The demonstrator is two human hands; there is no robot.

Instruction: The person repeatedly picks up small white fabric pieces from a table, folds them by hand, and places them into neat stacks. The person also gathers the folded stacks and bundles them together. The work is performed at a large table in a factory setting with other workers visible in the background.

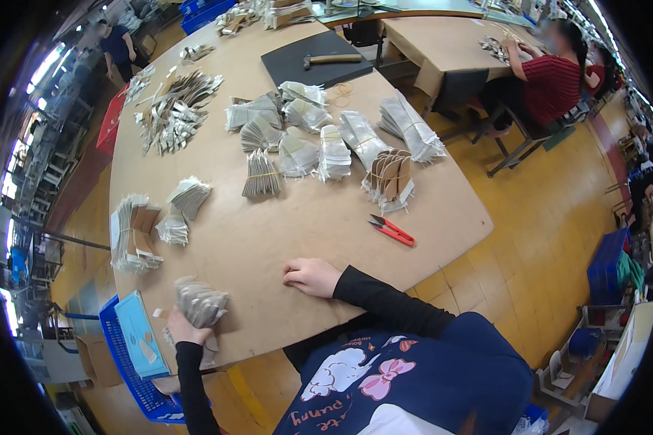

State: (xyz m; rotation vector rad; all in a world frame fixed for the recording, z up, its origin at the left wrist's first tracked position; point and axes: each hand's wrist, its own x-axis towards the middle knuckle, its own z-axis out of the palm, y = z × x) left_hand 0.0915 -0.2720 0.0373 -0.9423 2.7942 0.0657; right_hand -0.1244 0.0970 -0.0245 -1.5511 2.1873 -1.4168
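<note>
The left hand [183,328] is closed around a fanned stack of grey paper pieces [199,303] at the near left edge of the brown worktable [268,232], the stack standing up from the fingers and leaning over the tabletop. The right hand [310,277] lies on the table just to the right of it, knuckles up, fingers curled under and gripping nothing. Beyond the right hand and a little further right, red thread snips [392,230] lie on the bare board. Ahead of the left hand sits a banded bundle of brown and white pieces [133,233], and further out many similar grey bundles [319,145] are spread across the table. Below the left hand, off the table's edge, stands a blue plastic crate [134,362]. Far beyond both hands a hammer [331,59] rests on a dark mat [315,61].
</note>
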